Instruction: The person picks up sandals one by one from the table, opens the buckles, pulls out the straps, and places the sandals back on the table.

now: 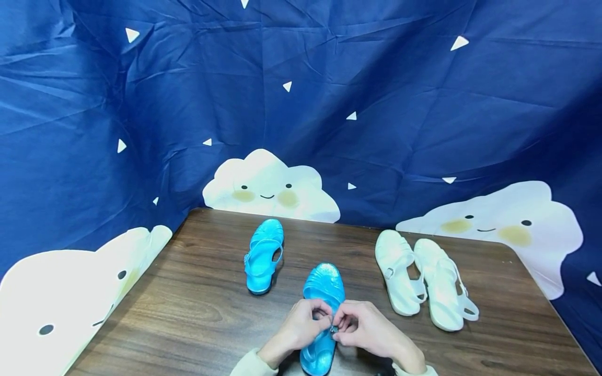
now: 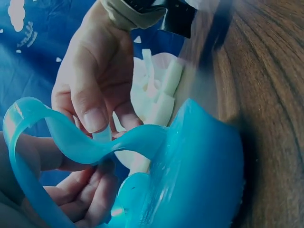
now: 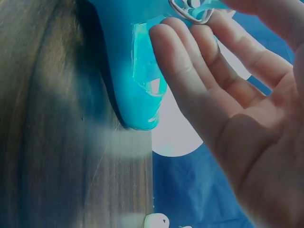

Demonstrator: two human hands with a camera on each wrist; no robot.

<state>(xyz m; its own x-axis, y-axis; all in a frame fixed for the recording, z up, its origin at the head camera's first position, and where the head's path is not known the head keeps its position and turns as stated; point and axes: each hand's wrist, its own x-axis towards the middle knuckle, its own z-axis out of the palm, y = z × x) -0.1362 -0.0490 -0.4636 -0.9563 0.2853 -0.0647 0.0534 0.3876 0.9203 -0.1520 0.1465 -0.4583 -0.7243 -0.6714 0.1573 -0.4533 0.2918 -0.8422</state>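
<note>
A glossy blue jelly sandal (image 1: 324, 284) lies toe away from me at the front of the table, both hands at its ankle strap. With my left hand (image 1: 305, 325) I pinch the blue strap (image 2: 137, 140) from the left side. My right hand (image 1: 364, 326) pinches the strap's end beside the metal buckle (image 3: 192, 12). In the left wrist view the strap loops up above the sandal's footbed, and the right hand's thumb presses on it. Fingers partly cover the buckle in the head view.
The matching blue sandal (image 1: 263, 256) stands farther back on the left. Two white sandals (image 1: 397, 271) lie side by side on the right. The brown wooden table (image 1: 197, 292) ends at a blue curtain (image 1: 301, 104) printed with clouds.
</note>
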